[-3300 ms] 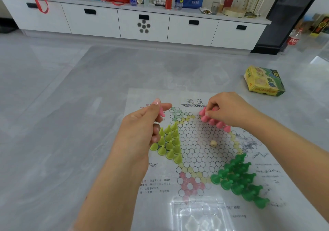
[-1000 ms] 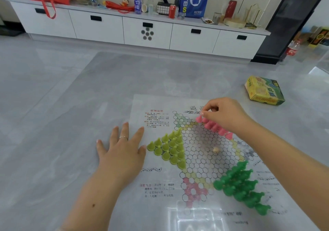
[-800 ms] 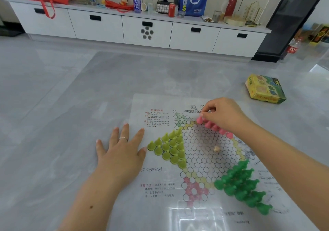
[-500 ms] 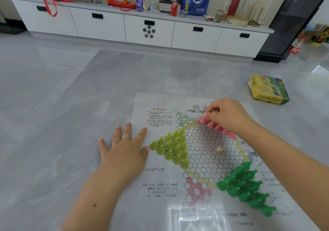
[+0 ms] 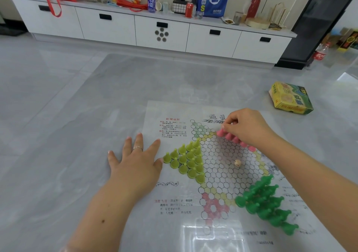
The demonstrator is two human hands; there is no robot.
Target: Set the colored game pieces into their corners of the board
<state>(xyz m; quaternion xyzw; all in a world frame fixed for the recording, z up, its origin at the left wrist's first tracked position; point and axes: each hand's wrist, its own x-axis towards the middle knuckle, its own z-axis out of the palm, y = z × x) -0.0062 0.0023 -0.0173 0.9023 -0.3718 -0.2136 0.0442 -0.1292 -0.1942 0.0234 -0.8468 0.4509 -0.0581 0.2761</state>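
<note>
The pink pieces (image 5: 235, 139) stood in a row at the far right corner of the board (image 5: 219, 160). In the head view I saw the right hand (image 5: 246, 127) curled over them, fingertips pinching the end piece. The left hand (image 5: 133, 162) lay flat, fingers spread, holding nothing, beside the yellow-green pieces (image 5: 188, 158).
</note>
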